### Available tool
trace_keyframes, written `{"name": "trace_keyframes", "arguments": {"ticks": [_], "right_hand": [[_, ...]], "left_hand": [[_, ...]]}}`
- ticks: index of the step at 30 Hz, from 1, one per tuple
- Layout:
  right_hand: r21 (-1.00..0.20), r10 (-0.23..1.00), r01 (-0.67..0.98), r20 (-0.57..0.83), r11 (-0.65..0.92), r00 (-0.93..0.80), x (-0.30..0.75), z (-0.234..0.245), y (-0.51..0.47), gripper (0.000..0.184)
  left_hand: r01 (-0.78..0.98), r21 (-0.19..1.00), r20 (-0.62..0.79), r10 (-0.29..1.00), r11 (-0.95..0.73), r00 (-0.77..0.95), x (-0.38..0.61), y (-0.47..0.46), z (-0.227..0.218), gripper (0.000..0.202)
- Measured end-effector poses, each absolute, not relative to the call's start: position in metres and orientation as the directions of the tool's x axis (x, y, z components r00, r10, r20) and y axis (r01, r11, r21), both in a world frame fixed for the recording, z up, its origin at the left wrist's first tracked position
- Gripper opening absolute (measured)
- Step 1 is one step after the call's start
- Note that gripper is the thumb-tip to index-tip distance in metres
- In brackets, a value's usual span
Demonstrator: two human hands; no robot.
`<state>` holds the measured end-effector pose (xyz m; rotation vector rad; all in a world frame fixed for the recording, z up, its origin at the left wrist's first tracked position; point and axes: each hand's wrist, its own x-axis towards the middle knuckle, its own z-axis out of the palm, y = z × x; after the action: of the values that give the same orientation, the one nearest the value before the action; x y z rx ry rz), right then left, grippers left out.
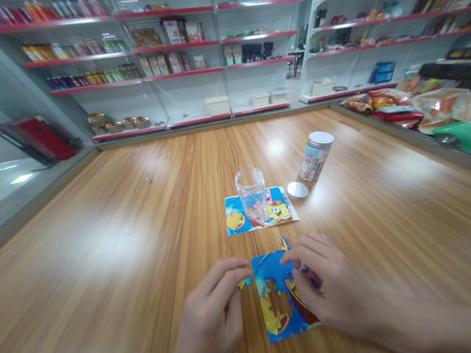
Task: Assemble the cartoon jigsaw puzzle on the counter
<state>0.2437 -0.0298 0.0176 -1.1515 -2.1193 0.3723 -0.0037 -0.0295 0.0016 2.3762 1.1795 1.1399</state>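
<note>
A partly joined blue and yellow cartoon jigsaw (277,299) lies on the wooden table (121,257) close to me, with a gap in its middle. My left hand (215,315) pinches a small puzzle piece (245,282) at the jigsaw's left edge. My right hand (329,287) rests on the jigsaw's right side, fingers curled and pressing on the pieces. Beyond them lies a printed picture card (234,219) with an empty clear jar (252,190) standing on it.
A loose round lid (297,190) lies right of the card. A second, lidded jar (316,156) stands behind it. Snack bags (423,107) fill a bin at the right. Shop shelves (181,75) with goods line the back wall.
</note>
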Motion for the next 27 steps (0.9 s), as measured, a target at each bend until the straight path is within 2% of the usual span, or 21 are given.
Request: {"name": "trace_keyframes", "arguments": {"ticks": [3, 7, 12, 16, 22, 27], "right_hand": [[-0.570, 0.787, 0.543, 0.468, 0.616, -0.402, 0.244, 0.019, -0.032, 0.016], [-0.561, 0.749, 0.497, 0.519, 0.662, -0.413, 0.244, 0.017, -0.035, 0.016], [-0.564, 0.759, 0.510, 0.519, 0.650, -0.393, 0.244, 0.013, -0.036, 0.017], [-0.568, 0.758, 0.505, 0.529, 0.650, -0.381, 0.243, 0.014, -0.035, 0.017], [-0.571, 0.762, 0.507, 0.528, 0.645, -0.375, 0.243, 0.018, -0.035, 0.017], [-0.576, 0.758, 0.494, 0.525, 0.651, -0.387, 0.242, 0.020, -0.035, 0.017]], "left_hand": [[0.707, 0.511, 0.488, 0.842, -0.488, 0.228, -0.014, -0.018, 0.000, 0.029], [0.776, 0.495, 0.381, 0.900, -0.392, 0.212, -0.023, -0.009, -0.003, 0.028], [0.703, 0.528, 0.268, 0.880, -0.475, 0.393, -0.033, -0.002, 0.002, 0.019], [0.623, 0.573, 0.203, 0.829, -0.532, 0.520, -0.041, 0.003, 0.012, 0.021], [0.671, 0.494, 0.165, 0.818, -0.553, 0.552, -0.040, 0.002, 0.015, 0.016], [0.692, 0.490, 0.165, 0.836, -0.530, 0.523, -0.040, 0.002, 0.009, 0.011]]}}
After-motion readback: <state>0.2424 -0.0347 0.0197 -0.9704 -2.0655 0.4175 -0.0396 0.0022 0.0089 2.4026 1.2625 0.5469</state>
